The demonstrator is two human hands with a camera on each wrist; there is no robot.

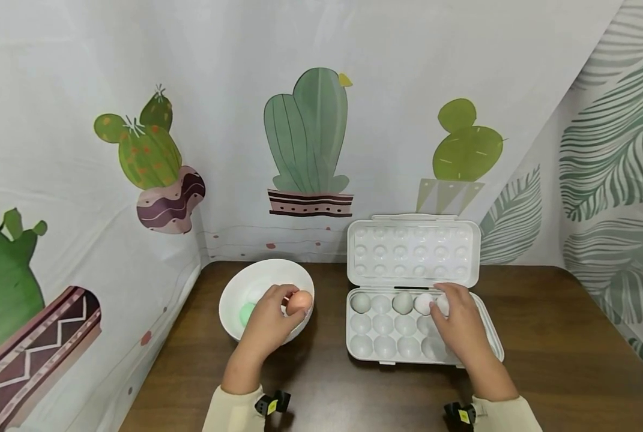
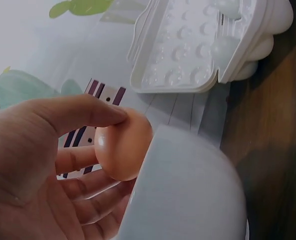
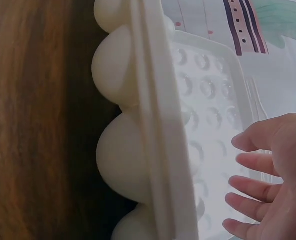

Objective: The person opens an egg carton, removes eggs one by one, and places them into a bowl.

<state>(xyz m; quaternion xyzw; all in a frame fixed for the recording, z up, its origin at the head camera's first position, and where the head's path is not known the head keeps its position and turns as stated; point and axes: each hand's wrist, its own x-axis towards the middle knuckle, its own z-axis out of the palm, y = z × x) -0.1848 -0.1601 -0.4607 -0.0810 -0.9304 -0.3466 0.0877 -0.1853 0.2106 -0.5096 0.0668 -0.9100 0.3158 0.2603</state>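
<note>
My left hand (image 1: 269, 321) pinches a brown egg (image 2: 124, 145) between thumb and fingers, at the right rim of a white bowl (image 1: 229, 303). Inside the bowl lies a green egg (image 1: 246, 313), partly hidden by the hand. A white egg carton (image 1: 384, 360) stands open at the right, with rows of round cups. In its back row sit two pale greyish eggs (image 1: 361, 303) and a white egg (image 1: 423, 304). My right hand (image 1: 461, 324) is over the carton's right side, fingers spread apart and nothing gripped in the right wrist view. Its thumb tip is close to the white egg.
The carton's raised lid (image 1: 413, 255) leans back near the cloth backdrop (image 1: 224, 150), which is printed with cacti and leaves. Bowl and carton stand apart on a brown wooden table (image 1: 332, 390).
</note>
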